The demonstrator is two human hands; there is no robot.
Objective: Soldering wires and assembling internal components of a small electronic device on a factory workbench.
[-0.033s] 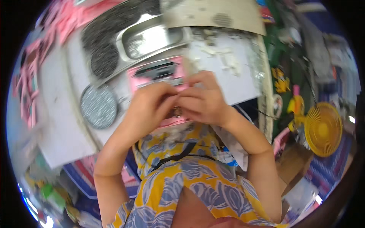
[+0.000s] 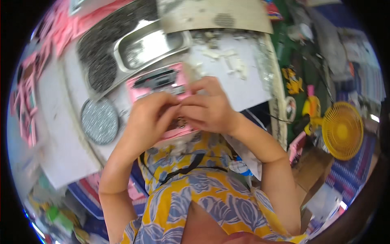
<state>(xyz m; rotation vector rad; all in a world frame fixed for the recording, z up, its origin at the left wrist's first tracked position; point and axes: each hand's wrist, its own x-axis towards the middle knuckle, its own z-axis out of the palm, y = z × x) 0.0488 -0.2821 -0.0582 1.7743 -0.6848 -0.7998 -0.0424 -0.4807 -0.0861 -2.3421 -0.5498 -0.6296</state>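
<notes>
A pink plastic housing (image 2: 134,84) with black and grey parts inside lies in front of me at the near edge of the white work surface. Over its near half, my left hand (image 2: 152,112) and my right hand (image 2: 209,105) meet, fingertips together. Both are closed, fingers bent in a pinch; whatever is between them is too small or hidden to name. A small round metallic part (image 2: 179,122) shows in the housing just below my fingers. My hands cover the middle of the housing.
Left of my hands sits a round dish of silvery bits (image 2: 100,121). Beyond are a tray of small dark pieces (image 2: 97,49), a shiny metal tray (image 2: 152,46) and scattered white pieces (image 2: 235,65). Pink frames (image 2: 26,101) line the far left. A yellow fan (image 2: 342,131) stands right.
The view has shifted a little, so most of the scene sits slightly further left. My hands stay together over the pink housing.
</notes>
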